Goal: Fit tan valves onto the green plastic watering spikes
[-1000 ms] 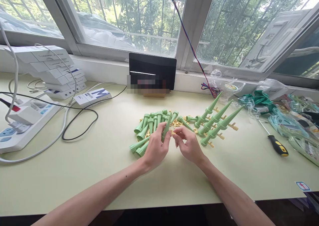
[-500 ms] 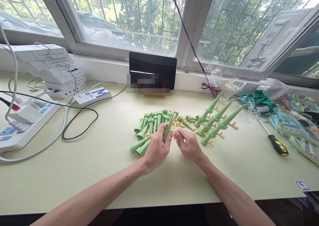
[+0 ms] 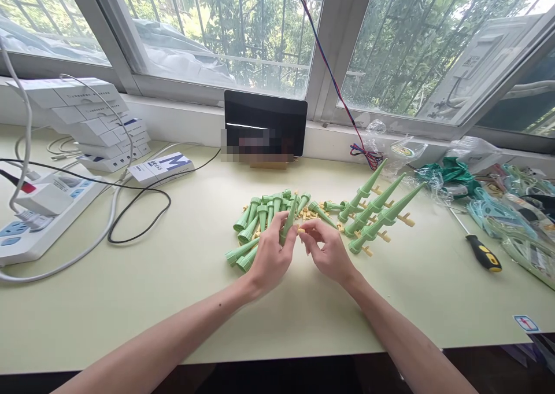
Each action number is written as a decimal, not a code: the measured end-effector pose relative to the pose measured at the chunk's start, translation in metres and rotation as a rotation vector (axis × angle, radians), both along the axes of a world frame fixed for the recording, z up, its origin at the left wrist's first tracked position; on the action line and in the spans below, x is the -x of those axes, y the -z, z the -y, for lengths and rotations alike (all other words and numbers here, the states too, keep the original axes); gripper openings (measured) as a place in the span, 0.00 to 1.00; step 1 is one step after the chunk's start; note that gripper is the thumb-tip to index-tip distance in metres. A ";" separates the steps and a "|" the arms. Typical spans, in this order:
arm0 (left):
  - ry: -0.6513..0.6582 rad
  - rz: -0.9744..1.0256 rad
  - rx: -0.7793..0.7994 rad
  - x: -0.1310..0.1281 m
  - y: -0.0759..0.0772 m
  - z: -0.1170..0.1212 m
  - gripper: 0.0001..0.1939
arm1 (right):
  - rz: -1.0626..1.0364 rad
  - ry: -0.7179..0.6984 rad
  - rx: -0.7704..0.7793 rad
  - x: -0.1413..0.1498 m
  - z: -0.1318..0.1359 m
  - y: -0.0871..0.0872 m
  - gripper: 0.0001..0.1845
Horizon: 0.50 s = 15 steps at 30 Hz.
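My left hand (image 3: 274,248) is closed around a green plastic watering spike (image 3: 290,217), its tip pointing up and slightly right. The fingers of my right hand (image 3: 327,248) pinch a small yellow valve (image 3: 300,230) against the spike's side, close to my left thumb. How far the valve sits in the spike is hidden by my fingers. Behind and left of my hands lies a pile of green spikes (image 3: 248,228), with loose yellow valves (image 3: 309,213) at its right. Several spikes with yellow valves fitted (image 3: 376,216) lie side by side at the right.
A tablet (image 3: 266,119) stands at the back by the window. White boxes (image 3: 97,122), cables and a power strip (image 3: 52,214) occupy the left. A screwdriver (image 3: 483,252) and bagged coils (image 3: 503,214) are on the right.
The spike in my left hand has tilted more upright and shifted slightly left. My right fingertips have moved a little left with the yellow valve.
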<state>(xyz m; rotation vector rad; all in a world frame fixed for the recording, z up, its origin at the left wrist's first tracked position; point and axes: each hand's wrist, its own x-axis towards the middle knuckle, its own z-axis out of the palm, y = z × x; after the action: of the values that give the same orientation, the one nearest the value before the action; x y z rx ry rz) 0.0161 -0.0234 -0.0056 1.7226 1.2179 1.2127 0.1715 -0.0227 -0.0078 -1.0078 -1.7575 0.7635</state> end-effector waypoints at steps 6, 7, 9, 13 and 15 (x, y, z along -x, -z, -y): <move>0.007 0.051 -0.017 0.002 -0.003 0.000 0.14 | 0.008 0.004 -0.015 0.001 0.000 -0.001 0.09; -0.003 0.062 -0.027 0.002 -0.003 0.000 0.14 | 0.010 0.003 -0.017 0.001 0.000 -0.001 0.09; -0.032 0.084 -0.035 0.001 -0.004 -0.001 0.14 | 0.016 -0.001 -0.018 0.001 0.000 -0.001 0.09; -0.048 0.145 -0.011 0.001 -0.003 -0.002 0.14 | 0.021 -0.007 -0.013 0.001 0.000 -0.001 0.10; -0.034 0.177 -0.002 0.001 -0.003 -0.002 0.14 | 0.022 -0.014 -0.009 0.001 0.000 -0.001 0.10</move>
<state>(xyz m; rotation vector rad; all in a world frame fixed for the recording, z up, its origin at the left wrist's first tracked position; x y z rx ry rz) 0.0154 -0.0211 -0.0030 1.5653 1.1447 1.3559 0.1710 -0.0230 -0.0071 -1.0021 -1.7868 0.7552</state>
